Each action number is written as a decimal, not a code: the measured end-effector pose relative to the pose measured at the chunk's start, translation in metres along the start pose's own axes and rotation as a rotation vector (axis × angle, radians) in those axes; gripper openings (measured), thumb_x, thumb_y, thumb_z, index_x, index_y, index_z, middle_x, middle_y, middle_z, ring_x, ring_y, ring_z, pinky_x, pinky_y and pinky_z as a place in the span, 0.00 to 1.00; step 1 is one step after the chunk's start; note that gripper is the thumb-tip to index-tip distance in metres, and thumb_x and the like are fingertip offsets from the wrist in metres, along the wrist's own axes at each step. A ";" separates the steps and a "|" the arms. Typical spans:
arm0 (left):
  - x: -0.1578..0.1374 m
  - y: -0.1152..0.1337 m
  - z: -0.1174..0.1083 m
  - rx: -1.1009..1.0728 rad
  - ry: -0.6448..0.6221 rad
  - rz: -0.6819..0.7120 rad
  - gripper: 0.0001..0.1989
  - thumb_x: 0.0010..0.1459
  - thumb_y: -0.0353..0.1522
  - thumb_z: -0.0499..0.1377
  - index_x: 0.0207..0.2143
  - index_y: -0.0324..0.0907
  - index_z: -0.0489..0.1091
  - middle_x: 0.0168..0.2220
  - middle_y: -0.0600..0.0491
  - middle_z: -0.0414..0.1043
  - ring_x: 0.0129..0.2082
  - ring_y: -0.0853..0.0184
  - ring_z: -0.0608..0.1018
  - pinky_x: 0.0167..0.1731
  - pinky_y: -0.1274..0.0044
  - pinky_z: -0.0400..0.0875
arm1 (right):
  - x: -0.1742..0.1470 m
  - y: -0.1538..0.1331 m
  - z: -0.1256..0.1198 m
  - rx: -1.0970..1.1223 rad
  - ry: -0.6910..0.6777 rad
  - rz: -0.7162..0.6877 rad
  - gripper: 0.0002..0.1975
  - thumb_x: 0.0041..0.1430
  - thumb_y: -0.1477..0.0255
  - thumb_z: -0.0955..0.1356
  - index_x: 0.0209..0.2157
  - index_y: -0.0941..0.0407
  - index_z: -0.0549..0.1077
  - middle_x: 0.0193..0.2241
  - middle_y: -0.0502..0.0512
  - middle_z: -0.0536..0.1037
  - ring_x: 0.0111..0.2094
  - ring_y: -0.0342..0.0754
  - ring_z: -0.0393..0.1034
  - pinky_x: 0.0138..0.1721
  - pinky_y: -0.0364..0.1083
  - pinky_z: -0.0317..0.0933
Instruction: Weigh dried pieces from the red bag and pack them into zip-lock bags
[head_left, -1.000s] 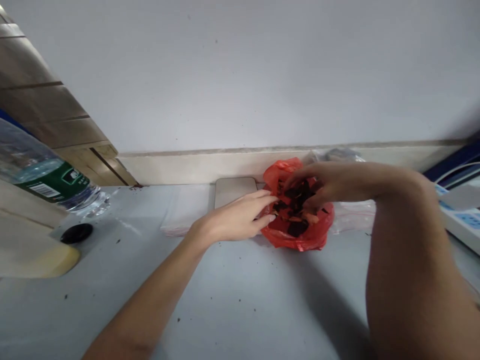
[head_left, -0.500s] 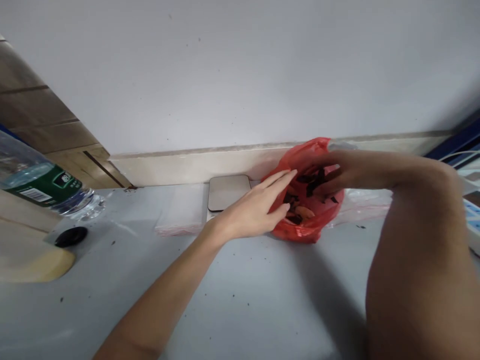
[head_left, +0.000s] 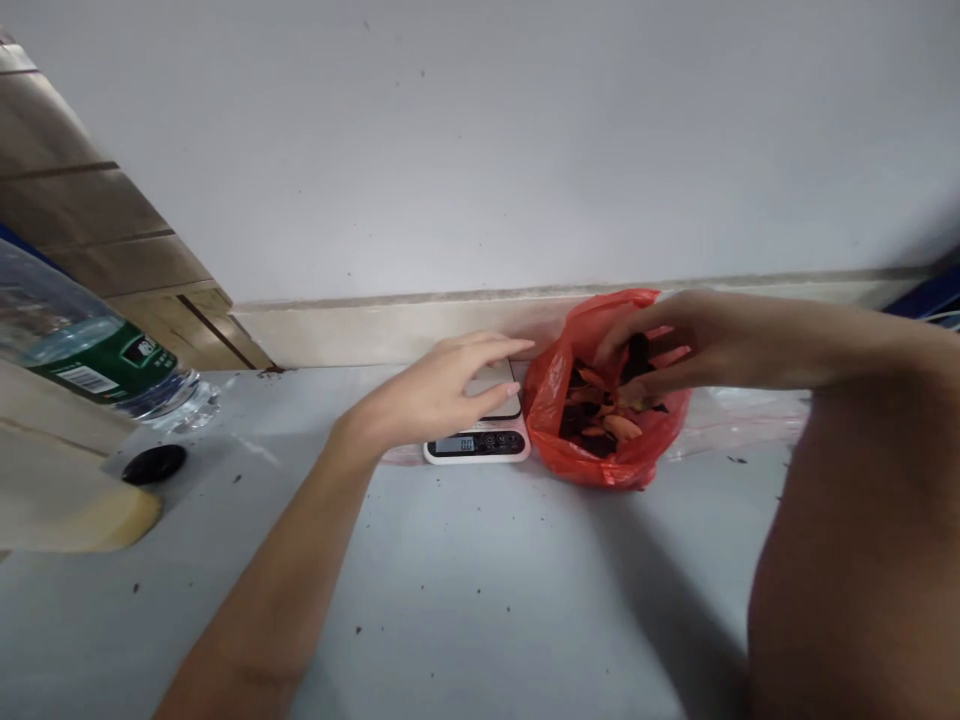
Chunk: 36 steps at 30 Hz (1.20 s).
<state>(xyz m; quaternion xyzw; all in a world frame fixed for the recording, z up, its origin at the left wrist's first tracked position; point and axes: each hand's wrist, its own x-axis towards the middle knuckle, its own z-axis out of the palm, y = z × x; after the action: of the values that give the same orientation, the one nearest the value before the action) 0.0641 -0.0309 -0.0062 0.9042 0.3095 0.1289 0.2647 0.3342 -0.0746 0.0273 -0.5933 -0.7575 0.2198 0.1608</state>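
Shifted leftward, the left hand (head_left: 439,390) hovers empty, fingers spread, over the white digital scale (head_left: 480,446); the right hand (head_left: 679,340) pinches dark, dried flakes (head_left: 637,356) inside the crumpled red plastic bag (head_left: 600,470), gaping beside the scale, seemingly for easy reach.

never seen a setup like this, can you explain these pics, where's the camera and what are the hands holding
There is no machine: these are one person's bare hands, filmed by a single camera worn on the head, looking forward and down. The left hand is open over a small digital scale, holding nothing visible. The right hand reaches into an open red plastic bag, its fingers around a dark piece; how firmly is unclear. Orange-brown pieces lie in the bag too. On the grey surface there's also a black disc and clear plastic.
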 end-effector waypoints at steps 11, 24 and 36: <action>-0.024 -0.022 -0.041 0.159 -0.197 -0.382 0.33 0.68 0.46 0.54 0.72 0.47 0.63 0.70 0.51 0.69 0.64 0.57 0.76 0.60 0.72 0.70 | 0.021 -0.044 0.019 0.624 0.081 -0.239 0.08 0.49 0.72 0.78 0.33 0.50 0.79 0.31 0.52 0.83 0.33 0.50 0.80 0.36 0.48 0.75; -0.031 -0.040 -0.050 0.217 -0.343 -0.610 0.34 0.67 0.46 0.52 0.73 0.50 0.61 0.64 0.47 0.76 0.57 0.56 0.80 0.53 0.72 0.70 | 0.093 -0.066 0.099 0.048 0.002 0.040 0.13 0.50 0.86 0.73 0.35 0.55 0.81 0.35 0.55 0.85 0.33 0.47 0.77 0.35 0.43 0.67; -0.036 -0.040 -0.054 0.204 -0.348 -0.646 0.32 0.67 0.45 0.52 0.71 0.49 0.63 0.65 0.47 0.75 0.58 0.56 0.79 0.53 0.73 0.70 | 0.086 -0.068 0.086 0.118 0.008 0.092 0.02 0.60 0.77 0.74 0.35 0.58 0.79 0.34 0.56 0.86 0.35 0.48 0.81 0.33 0.42 0.67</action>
<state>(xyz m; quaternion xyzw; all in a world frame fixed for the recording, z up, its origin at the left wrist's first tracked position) -0.0048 -0.0048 0.0137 0.7902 0.5402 -0.1479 0.2487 0.2136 -0.0174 -0.0118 -0.6178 -0.7145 0.2689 0.1885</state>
